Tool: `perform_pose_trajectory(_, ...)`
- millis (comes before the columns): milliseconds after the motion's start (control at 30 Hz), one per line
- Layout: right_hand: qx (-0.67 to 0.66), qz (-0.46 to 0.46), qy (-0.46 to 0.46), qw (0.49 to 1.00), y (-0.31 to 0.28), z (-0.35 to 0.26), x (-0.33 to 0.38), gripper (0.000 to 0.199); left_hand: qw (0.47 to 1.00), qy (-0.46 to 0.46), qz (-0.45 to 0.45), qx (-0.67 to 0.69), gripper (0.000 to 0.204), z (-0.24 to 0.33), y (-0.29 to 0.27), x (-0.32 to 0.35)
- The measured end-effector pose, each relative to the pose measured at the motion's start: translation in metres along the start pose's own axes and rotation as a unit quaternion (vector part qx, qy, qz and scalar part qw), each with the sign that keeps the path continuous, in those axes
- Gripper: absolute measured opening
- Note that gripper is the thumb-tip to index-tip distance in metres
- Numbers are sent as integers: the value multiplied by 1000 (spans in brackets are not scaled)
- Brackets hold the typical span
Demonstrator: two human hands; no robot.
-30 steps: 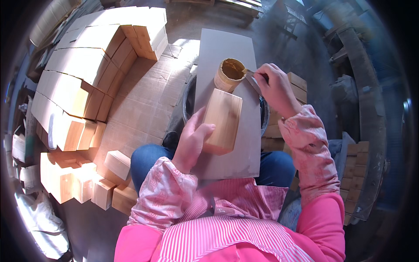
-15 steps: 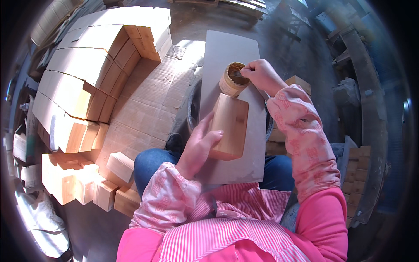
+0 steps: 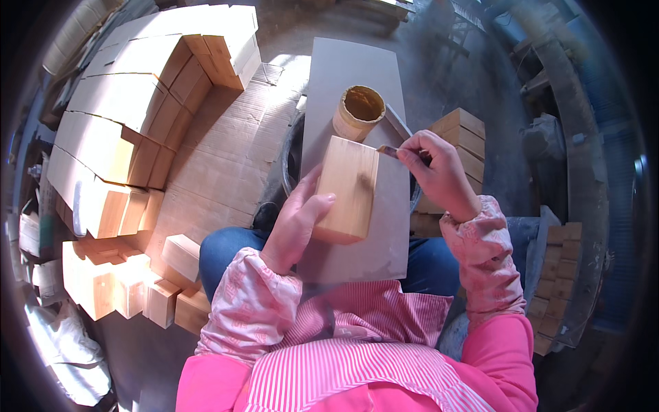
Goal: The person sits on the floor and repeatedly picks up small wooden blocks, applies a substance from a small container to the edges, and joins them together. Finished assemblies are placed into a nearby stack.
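Note:
My left hand (image 3: pixel 299 221) grips a pale wooden block (image 3: pixel 348 189) by its left side and holds it tilted above a light grey board (image 3: pixel 343 264). A dark knot-like mark shows near the block's right edge. My right hand (image 3: pixel 438 170) is closed round a small putty knife (image 3: pixel 388 150), whose blade tip is at the block's upper right edge; whether it touches I cannot tell. Just beyond the block stands an open round tub (image 3: pixel 358 113) on the board, with brownish paste coating its inside. Most of the knife's handle is hidden in my fingers.
Stacked wooden blocks (image 3: pixel 137 96) rise at the left on flattened cardboard (image 3: pixel 220 144), with several loose blocks (image 3: pixel 161 302) nearer me. More blocks (image 3: pixel 461 141) stand right of the board, and another stack (image 3: pixel 557 275) lies farther right. A dark round rim (image 3: pixel 288 161) shows beneath the board.
My right hand has drawn back from the tub toward me, bringing the putty knife to the block's right edge. The left hand still holds the block, slightly shifted in view.

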State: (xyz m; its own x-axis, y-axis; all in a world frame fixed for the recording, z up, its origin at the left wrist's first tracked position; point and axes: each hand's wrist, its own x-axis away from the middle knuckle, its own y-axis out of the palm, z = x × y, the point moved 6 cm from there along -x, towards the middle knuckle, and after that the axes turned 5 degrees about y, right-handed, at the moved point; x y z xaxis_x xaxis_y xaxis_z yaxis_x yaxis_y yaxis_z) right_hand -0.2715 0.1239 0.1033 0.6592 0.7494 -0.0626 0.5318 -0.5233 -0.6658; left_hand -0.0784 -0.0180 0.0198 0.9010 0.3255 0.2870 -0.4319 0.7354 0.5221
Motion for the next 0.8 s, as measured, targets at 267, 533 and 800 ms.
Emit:
perform_pose_trajectory(267,18,77,-15,997,-4,-6,-16,9,1000,-7,-19,16,71,-1,-2,-2)
perform_pose_trajectory(533,242,33,-43,969,28,15,-95,15,1000,-4,-21,20,70,0,0,-1)
perform_pose_trajectory(800,271,-56,30,961,51,31,-133,20,999,4,-24,27,70,-6,-3,-3)
